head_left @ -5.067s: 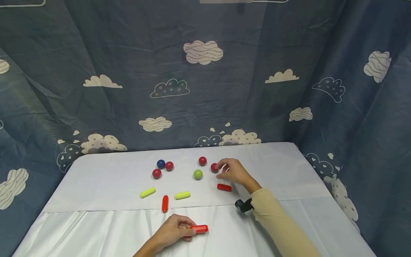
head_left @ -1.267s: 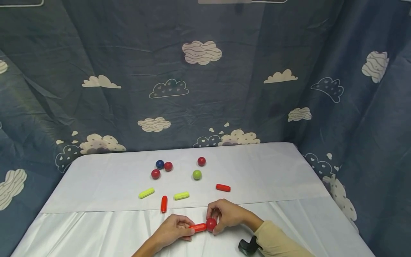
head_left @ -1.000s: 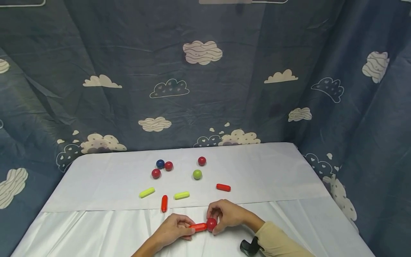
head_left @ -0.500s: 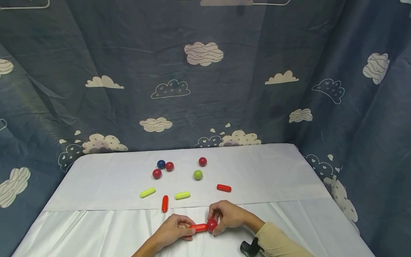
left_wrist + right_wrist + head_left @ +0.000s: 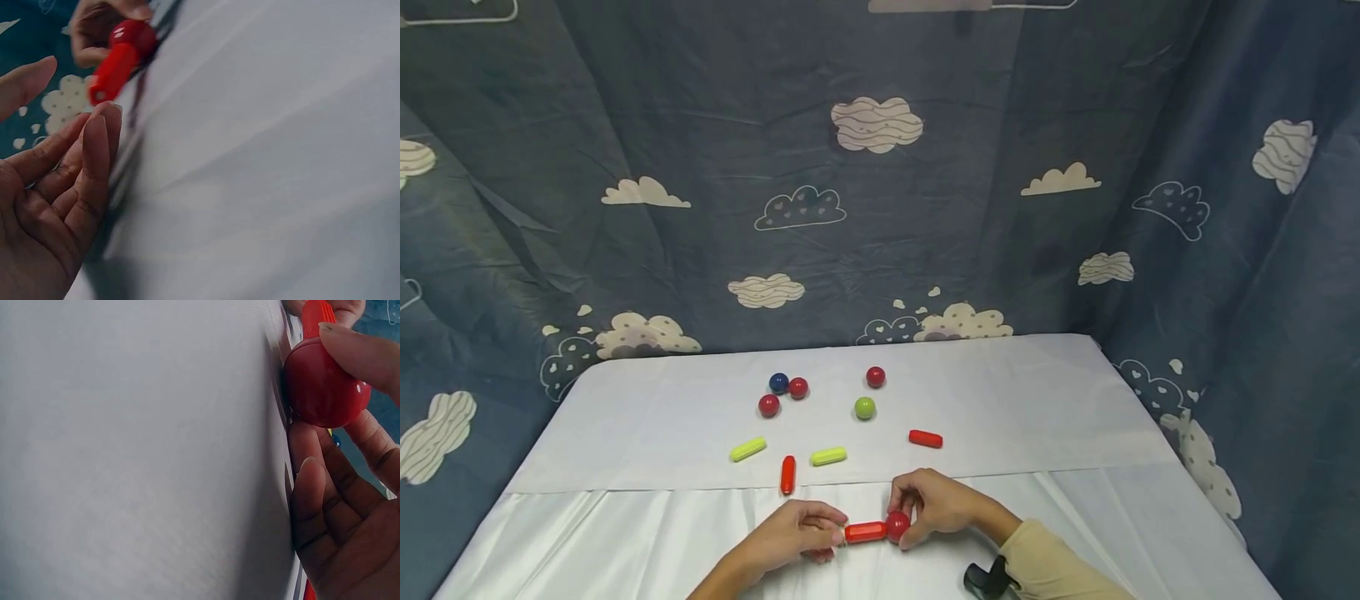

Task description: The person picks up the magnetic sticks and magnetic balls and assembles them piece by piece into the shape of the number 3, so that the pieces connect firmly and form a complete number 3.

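My right hand (image 5: 946,502) pinches a dark red ball (image 5: 897,527) between thumb and fingers, low over the front of the white-covered table. A bright red ribbed stick (image 5: 866,532) meets the ball end-on and points left. In the left wrist view, the stick's far end (image 5: 100,95) shows a small hole. My left hand (image 5: 784,540) is just left of that end; its thumb stands apart from its fingers and grips nothing. Seen from the right wrist, the ball (image 5: 325,387) sits against the stick (image 5: 317,315) with my thumb across it.
Behind my hands lie another red stick (image 5: 787,475), two yellow-green sticks (image 5: 829,456) and a red stick (image 5: 926,438) to the right. Farther back are a green ball (image 5: 865,407), a blue ball (image 5: 778,383) and several red balls (image 5: 768,406). A cloud-patterned curtain (image 5: 880,233) hangs behind.
My right hand brought the red ball from the back right to the stick's end. Since half a second ago, my left hand has let go of the stick and drawn slightly left.
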`<move>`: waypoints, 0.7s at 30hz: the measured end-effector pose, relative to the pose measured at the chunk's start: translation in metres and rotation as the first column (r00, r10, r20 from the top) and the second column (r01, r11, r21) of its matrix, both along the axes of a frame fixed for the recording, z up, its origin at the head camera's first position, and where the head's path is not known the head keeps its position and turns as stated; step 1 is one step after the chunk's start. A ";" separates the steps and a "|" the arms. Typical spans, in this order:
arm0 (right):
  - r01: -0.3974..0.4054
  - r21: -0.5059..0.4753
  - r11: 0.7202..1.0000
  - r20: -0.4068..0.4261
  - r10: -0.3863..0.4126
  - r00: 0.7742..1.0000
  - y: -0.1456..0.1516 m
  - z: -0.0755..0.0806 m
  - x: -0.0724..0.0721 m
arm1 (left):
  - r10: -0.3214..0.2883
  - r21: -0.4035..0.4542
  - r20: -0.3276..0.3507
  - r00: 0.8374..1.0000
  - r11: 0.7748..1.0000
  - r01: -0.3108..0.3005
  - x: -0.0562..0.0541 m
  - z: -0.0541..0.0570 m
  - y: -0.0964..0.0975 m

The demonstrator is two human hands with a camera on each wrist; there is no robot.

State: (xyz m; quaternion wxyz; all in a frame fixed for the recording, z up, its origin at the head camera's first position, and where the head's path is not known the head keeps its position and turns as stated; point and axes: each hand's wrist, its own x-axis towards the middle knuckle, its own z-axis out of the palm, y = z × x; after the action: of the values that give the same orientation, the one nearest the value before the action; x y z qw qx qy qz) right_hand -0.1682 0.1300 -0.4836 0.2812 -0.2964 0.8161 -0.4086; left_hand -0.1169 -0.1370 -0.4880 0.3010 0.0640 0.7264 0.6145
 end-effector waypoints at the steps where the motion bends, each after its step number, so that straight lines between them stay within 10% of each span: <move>1: -0.001 -0.003 1.000 -0.001 0.001 1.000 0.000 0.000 0.000 | -0.007 -0.014 -0.014 1.000 1.000 0.007 -0.002 0.005 -0.004; 5: 0.002 -0.009 1.000 0.005 -0.002 1.000 0.000 0.000 0.000 | 0.013 -0.057 -0.092 0.996 0.998 -0.019 -0.015 0.025 -0.023; 9: 0.007 -0.008 1.000 0.018 -0.007 1.000 0.000 0.001 0.000 | 0.157 -0.109 -0.200 0.967 0.977 -0.181 -0.037 0.041 -0.042; 15: 0.022 -0.011 1.000 0.051 -0.022 0.998 0.000 0.002 0.001 | 0.313 -0.322 -0.367 0.876 0.840 -0.436 -0.080 0.044 -0.069; 21: 0.034 -0.014 0.999 0.076 -0.033 0.997 0.001 0.001 0.003 | 0.296 -0.425 -0.371 0.880 0.789 -0.445 -0.114 0.034 -0.084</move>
State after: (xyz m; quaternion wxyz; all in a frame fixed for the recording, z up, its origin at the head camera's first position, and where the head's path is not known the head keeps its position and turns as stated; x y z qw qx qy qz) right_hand -0.1655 0.1310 -0.4824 0.3026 -0.2691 0.8066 -0.4306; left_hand -0.2309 -0.2206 -0.4543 0.0716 -0.0733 0.8932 0.4377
